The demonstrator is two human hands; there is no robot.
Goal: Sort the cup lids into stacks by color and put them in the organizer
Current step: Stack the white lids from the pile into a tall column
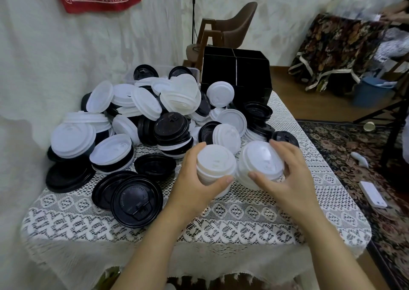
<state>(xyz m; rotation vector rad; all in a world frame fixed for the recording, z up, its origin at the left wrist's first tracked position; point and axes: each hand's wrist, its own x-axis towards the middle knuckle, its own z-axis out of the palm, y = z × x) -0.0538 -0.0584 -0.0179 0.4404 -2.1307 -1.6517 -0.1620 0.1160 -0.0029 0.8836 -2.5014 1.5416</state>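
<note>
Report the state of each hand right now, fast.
Left hand: grips a short stack of white round plastic cup lids.
Right hand: grips a second, tilted stack of white round plastic cup lids.

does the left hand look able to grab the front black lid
Probably not yet: the path to the black lid looks free, but the left hand is holding a white lid stack.

Looking forward and down from head height, wide-angle, close over the bench [243,212], left hand [194,179] and right hand [287,174] just beneath.
</note>
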